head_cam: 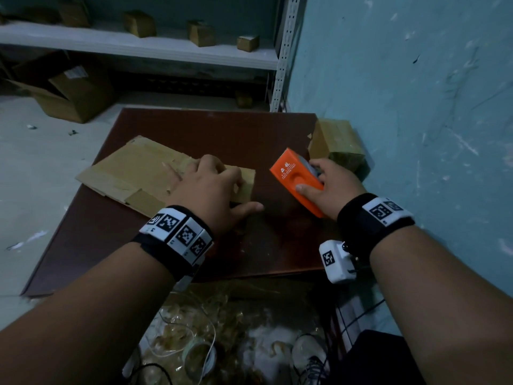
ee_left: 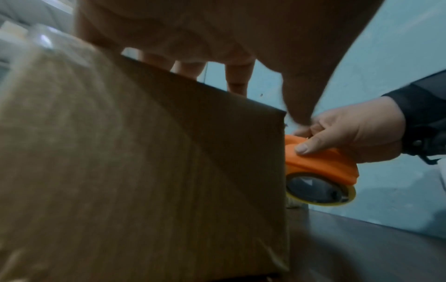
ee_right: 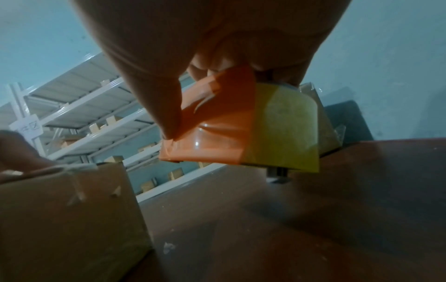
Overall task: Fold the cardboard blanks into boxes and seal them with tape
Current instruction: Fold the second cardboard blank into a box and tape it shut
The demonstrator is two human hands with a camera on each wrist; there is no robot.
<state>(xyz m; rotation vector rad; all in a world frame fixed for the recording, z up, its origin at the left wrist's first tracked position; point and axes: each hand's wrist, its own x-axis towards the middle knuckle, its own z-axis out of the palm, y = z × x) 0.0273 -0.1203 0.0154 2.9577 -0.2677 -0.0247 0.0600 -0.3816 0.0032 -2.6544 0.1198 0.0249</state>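
here the left hand point(head_cam: 206, 187) covers most of the top of the small cardboard box point(head_cam: 245, 182), so the flaps and any tape on them cannot be seen in the head view. in the left wrist view the box is blurred at its left side, and only one brown side wall is plain. the box is brown, folded into shape, and it stands on the dark red-brown bench point(head_cam: 194, 126), partly on a stack of flat cardboard blanks point(head_cam: 133, 165) which reaches to the left edge of the bench. the left hand lies on top of the box with fingers spread over it and the thumb stretched toward the right, pressing rather than gripping. the right hand point(head_cam: 330, 184) grips an orange tape dispenser point(head_cam: 294, 176) with a yellowish tape roll point(ee_right: 284, 126) in it; the thumb lies on the orange cover. the dispenser is just beside the box on its right, a little apart, and close above the bench. whether it touches the bench i cannot tell. another closed box point(head_cam: 338, 145) sits at the far right corner, by the blue wall point(head_cam: 416, 93).
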